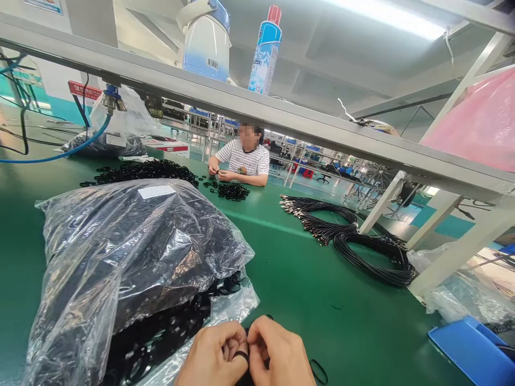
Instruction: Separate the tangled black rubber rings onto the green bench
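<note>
Both hands meet at the near edge of the green table [306,279], just in front of the big clear plastic bag [132,257] of black rubber rings. The left hand [215,356] is curled, fingers pressed together, pinching 1 small black ring [241,355] against the right hand [281,354], whose fingertips close on the same ring, likely so the 2 hands can work it between them. Another loose ring [318,371] lies on the table just right of the hands. The bag's mouth gapes toward the hands, rings spilling out within easy reach. A white label [156,191] sits on top of the bag; its print is too small to read. Beyond the bag, a seated person [243,158] in a striped shirt handles rings beside a small pile [229,190]. Right of the bag, coiled black cables [362,244] rest flat. Above, on a shelf [281,120], stands a blue spray can [265,51] with unreadable lettering
</note>
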Demonstrator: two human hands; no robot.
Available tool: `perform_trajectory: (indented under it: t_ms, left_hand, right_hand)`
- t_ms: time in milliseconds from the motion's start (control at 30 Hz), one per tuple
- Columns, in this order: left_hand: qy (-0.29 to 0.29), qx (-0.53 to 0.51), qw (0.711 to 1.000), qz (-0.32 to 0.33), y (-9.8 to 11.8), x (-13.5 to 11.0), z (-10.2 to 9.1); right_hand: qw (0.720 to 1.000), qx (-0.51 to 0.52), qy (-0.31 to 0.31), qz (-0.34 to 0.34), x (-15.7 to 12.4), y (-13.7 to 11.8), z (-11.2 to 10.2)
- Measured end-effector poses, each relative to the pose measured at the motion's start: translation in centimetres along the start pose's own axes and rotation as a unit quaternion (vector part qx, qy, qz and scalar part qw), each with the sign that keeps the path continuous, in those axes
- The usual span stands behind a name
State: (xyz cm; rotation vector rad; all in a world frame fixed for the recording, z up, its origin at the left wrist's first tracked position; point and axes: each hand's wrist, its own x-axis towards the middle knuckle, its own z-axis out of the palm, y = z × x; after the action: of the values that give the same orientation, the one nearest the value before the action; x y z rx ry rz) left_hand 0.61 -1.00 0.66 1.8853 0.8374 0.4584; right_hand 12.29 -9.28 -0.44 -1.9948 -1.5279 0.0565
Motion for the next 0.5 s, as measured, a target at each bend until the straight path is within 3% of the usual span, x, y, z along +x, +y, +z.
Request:
perform_trajectory:
  t_ms: [133,300,400,500]
  left_hand:
    - [-0.013,-0.072,0.997,-0.008,-0.3,0.3,-0.2]
    - [-0.094,-0.255,0.960,-0.071,-0.6,1.3,-0.7]
    - [-0.084,-0.364,0.922,-0.104,-0.3,1.3,-1.0]
    - [-0.079,-0.483,0.856,-0.165,0.1,0.8,-1.4]
  right_hand:
    - [0.996,-0.003,-0.020,0.086,1.1,0.4,-2.8]
    - [0.963,0.157,-0.105,0.191,2.1,0.4,-5.4]
    - [0.941,0.227,-0.132,0.213,2.3,-0.1,-5.6]
    - [0.948,0.244,-0.096,0.179,2.2,-0.7,-5.4]
